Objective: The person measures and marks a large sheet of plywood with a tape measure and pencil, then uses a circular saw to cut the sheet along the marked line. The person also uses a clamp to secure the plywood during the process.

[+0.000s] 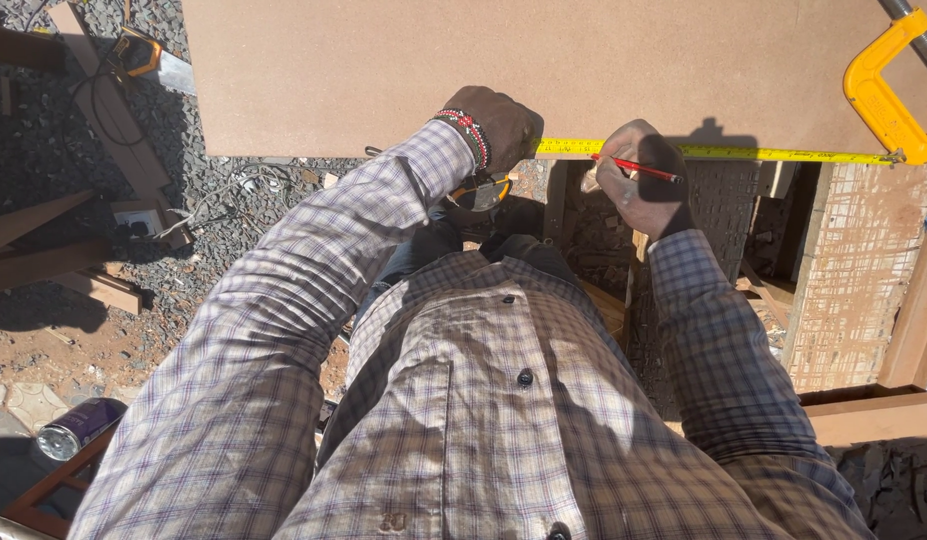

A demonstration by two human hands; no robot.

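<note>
Here, looking down, my left hand point(494, 125) presses the tape measure point(719, 152) flat on the near edge of the brown board point(544, 65), its case point(481, 193) hanging below. My right hand point(639, 180) pinches a red pencil point(636, 168), tip at the tape. The tape is stretched to the yellow clamp point(884, 95); I see no mark yet.

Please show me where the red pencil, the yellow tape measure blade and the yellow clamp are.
red pencil point(636, 167), head view, middle of its shaft.
yellow tape measure blade point(784, 154), head view, stretch along the board edge.
yellow clamp point(877, 95), head view, curved frame.
</note>
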